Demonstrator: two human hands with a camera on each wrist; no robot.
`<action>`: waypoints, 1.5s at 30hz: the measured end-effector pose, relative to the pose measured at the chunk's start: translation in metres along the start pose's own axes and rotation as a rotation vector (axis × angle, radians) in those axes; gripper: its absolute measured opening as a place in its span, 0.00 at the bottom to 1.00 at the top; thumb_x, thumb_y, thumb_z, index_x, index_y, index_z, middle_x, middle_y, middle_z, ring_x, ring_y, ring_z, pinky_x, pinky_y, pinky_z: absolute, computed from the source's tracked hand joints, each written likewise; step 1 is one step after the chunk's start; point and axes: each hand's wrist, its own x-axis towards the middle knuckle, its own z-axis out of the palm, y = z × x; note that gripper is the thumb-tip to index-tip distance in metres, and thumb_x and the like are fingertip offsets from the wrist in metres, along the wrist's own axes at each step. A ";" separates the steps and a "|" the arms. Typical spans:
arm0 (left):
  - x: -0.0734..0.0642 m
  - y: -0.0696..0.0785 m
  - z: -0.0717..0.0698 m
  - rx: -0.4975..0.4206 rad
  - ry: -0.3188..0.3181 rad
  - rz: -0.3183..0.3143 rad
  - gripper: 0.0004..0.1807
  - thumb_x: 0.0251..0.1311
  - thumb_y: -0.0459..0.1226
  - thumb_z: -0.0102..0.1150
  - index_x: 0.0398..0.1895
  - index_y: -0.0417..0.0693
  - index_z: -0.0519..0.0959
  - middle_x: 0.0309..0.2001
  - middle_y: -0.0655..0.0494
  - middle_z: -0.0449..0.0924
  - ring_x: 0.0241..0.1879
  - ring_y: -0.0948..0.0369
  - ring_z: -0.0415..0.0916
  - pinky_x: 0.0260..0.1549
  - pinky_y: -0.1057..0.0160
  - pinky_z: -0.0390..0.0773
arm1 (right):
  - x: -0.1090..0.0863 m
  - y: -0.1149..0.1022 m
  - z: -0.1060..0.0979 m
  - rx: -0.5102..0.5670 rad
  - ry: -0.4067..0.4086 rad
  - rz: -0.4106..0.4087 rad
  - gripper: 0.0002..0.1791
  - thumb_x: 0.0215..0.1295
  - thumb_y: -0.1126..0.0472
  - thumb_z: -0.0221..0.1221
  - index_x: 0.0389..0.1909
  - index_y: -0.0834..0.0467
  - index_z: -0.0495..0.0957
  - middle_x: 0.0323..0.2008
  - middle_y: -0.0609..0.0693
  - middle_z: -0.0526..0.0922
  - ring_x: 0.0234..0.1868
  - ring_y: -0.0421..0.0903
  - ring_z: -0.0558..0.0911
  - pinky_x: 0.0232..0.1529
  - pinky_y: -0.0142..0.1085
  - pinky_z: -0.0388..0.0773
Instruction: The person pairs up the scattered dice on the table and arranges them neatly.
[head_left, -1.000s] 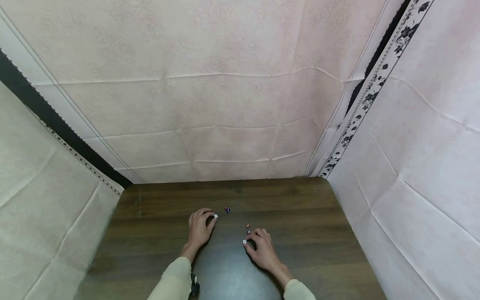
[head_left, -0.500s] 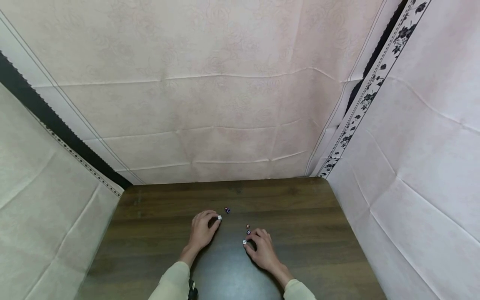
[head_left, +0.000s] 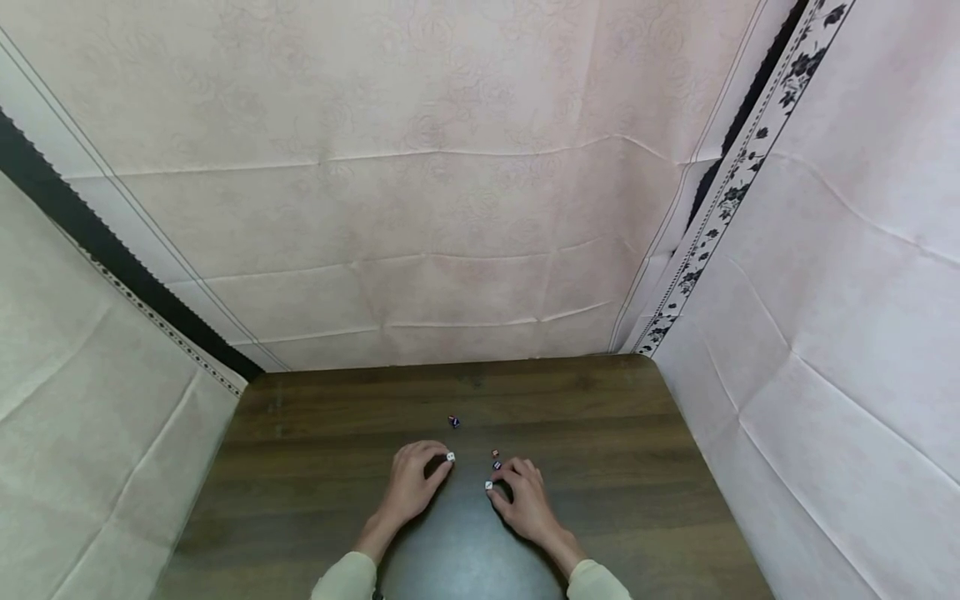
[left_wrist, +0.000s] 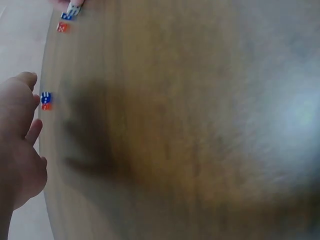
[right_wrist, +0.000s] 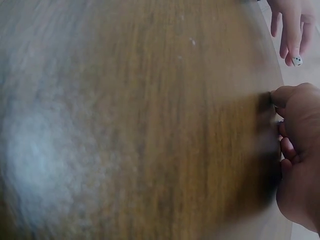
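Note:
In the head view my left hand (head_left: 414, 482) pinches a white die (head_left: 451, 457) between thumb and fingertip. The right wrist view shows the same white die (right_wrist: 297, 60) at the left hand's fingertips. Across from it, my right hand (head_left: 525, 500) rests low over the table and pinches another white die (head_left: 489, 485). Right by its fingers sits a blue die (head_left: 497, 465), with a red die (head_left: 495, 453) just behind. Farther back lies a second pair, clearer in the left wrist view: a blue die (left_wrist: 46, 96) touching a red die (left_wrist: 46, 106).
The brown wooden table (head_left: 585, 400) has a rounded far right corner. Pale patterned cloth (head_left: 450, 208) hangs behind it, and more cloth walls (head_left: 840, 350) stand close along both sides.
My left hand has moved right and toward the body, carrying its white die lower and nearer the right hand. The right hand and the other dice have stayed in place.

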 end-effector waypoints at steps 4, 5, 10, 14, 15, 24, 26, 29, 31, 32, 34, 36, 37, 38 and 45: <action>-0.009 0.004 0.006 0.017 -0.008 0.020 0.06 0.71 0.38 0.79 0.48 0.52 0.94 0.52 0.56 0.93 0.60 0.49 0.88 0.69 0.32 0.77 | -0.001 0.000 0.000 0.012 -0.022 0.022 0.10 0.64 0.62 0.81 0.43 0.51 0.92 0.44 0.43 0.84 0.48 0.43 0.79 0.50 0.42 0.74; -0.012 0.005 0.007 0.021 -0.011 0.023 0.06 0.71 0.39 0.79 0.48 0.53 0.94 0.52 0.57 0.93 0.59 0.50 0.88 0.69 0.32 0.78 | -0.001 0.000 0.000 0.012 -0.024 0.023 0.09 0.65 0.62 0.81 0.43 0.51 0.92 0.44 0.43 0.84 0.48 0.43 0.79 0.50 0.42 0.74; -0.022 0.012 0.016 0.037 -0.030 0.039 0.06 0.70 0.39 0.79 0.47 0.54 0.94 0.51 0.58 0.93 0.60 0.51 0.87 0.71 0.28 0.75 | -0.001 0.001 0.000 0.011 -0.016 0.014 0.10 0.64 0.62 0.82 0.43 0.52 0.92 0.44 0.44 0.85 0.48 0.43 0.79 0.49 0.42 0.73; -0.028 0.017 0.022 0.058 -0.033 0.056 0.06 0.69 0.39 0.80 0.47 0.54 0.94 0.52 0.59 0.93 0.61 0.49 0.86 0.71 0.24 0.72 | -0.001 0.001 0.001 0.008 -0.016 0.013 0.10 0.64 0.62 0.82 0.43 0.53 0.92 0.44 0.46 0.85 0.48 0.44 0.79 0.49 0.41 0.73; -0.029 0.018 0.024 0.066 -0.029 0.058 0.06 0.69 0.39 0.80 0.46 0.54 0.94 0.52 0.59 0.93 0.61 0.49 0.86 0.71 0.23 0.72 | -0.001 0.002 0.001 0.009 -0.016 0.014 0.10 0.64 0.62 0.82 0.43 0.53 0.92 0.44 0.46 0.85 0.48 0.44 0.79 0.49 0.41 0.73; -0.038 0.024 0.036 0.080 -0.007 0.030 0.07 0.67 0.39 0.81 0.45 0.54 0.94 0.53 0.58 0.93 0.62 0.50 0.86 0.72 0.23 0.70 | -0.003 0.002 0.002 0.033 -0.033 0.033 0.10 0.65 0.61 0.81 0.44 0.52 0.92 0.45 0.46 0.85 0.49 0.44 0.79 0.49 0.41 0.73; -0.039 0.024 0.038 0.079 0.002 0.025 0.06 0.67 0.38 0.82 0.44 0.54 0.93 0.53 0.58 0.93 0.62 0.50 0.85 0.71 0.22 0.70 | -0.003 0.002 0.003 0.029 -0.026 0.027 0.10 0.64 0.61 0.82 0.43 0.52 0.92 0.45 0.45 0.85 0.48 0.44 0.79 0.49 0.41 0.72; -0.039 0.025 0.042 0.080 0.026 0.026 0.07 0.66 0.38 0.82 0.43 0.54 0.93 0.53 0.57 0.92 0.61 0.49 0.85 0.71 0.21 0.69 | -0.004 0.004 0.004 0.028 -0.018 0.023 0.10 0.64 0.62 0.82 0.43 0.53 0.92 0.44 0.46 0.85 0.49 0.44 0.79 0.49 0.41 0.72; -0.039 0.026 0.044 0.087 0.036 0.028 0.07 0.65 0.38 0.83 0.43 0.54 0.93 0.53 0.57 0.91 0.61 0.49 0.84 0.70 0.21 0.69 | -0.003 0.003 0.004 0.026 -0.022 0.029 0.10 0.64 0.62 0.82 0.43 0.53 0.92 0.44 0.45 0.85 0.49 0.44 0.79 0.49 0.41 0.72; -0.039 0.026 0.044 0.090 0.042 0.029 0.07 0.65 0.37 0.83 0.43 0.53 0.93 0.53 0.57 0.91 0.61 0.49 0.84 0.71 0.21 0.69 | -0.003 0.003 0.003 0.026 -0.026 0.033 0.10 0.64 0.62 0.82 0.43 0.53 0.92 0.44 0.46 0.85 0.49 0.44 0.80 0.50 0.41 0.72; -0.038 0.027 0.046 0.089 0.046 0.023 0.07 0.65 0.37 0.83 0.43 0.53 0.94 0.53 0.56 0.91 0.62 0.48 0.84 0.72 0.21 0.67 | -0.002 0.004 0.003 0.022 -0.030 0.039 0.10 0.64 0.62 0.82 0.43 0.53 0.92 0.44 0.46 0.85 0.49 0.44 0.80 0.50 0.42 0.72; -0.038 0.028 0.048 0.091 0.050 0.018 0.07 0.65 0.38 0.83 0.43 0.53 0.94 0.53 0.56 0.90 0.62 0.48 0.83 0.72 0.21 0.67 | -0.002 0.004 0.003 0.018 -0.030 0.040 0.10 0.64 0.62 0.82 0.43 0.52 0.92 0.44 0.46 0.85 0.49 0.44 0.80 0.50 0.42 0.72; -0.038 0.028 0.049 0.090 0.052 0.013 0.07 0.65 0.37 0.83 0.43 0.53 0.94 0.54 0.56 0.90 0.62 0.48 0.83 0.73 0.22 0.66 | -0.002 0.004 0.003 0.014 -0.031 0.040 0.10 0.64 0.62 0.82 0.43 0.52 0.92 0.44 0.46 0.85 0.49 0.44 0.80 0.50 0.42 0.73; -0.038 0.028 0.050 0.088 0.055 0.009 0.07 0.65 0.37 0.83 0.43 0.53 0.94 0.54 0.55 0.90 0.62 0.48 0.82 0.73 0.22 0.65 | -0.001 0.004 0.003 0.013 -0.031 0.040 0.10 0.64 0.62 0.82 0.43 0.52 0.92 0.44 0.46 0.85 0.49 0.44 0.80 0.50 0.42 0.73; -0.038 0.029 0.057 0.070 0.085 0.011 0.08 0.64 0.38 0.83 0.43 0.53 0.94 0.55 0.51 0.90 0.62 0.45 0.81 0.72 0.21 0.62 | -0.002 0.005 0.003 0.003 -0.045 0.048 0.10 0.65 0.61 0.82 0.44 0.51 0.92 0.45 0.46 0.85 0.49 0.43 0.79 0.50 0.41 0.73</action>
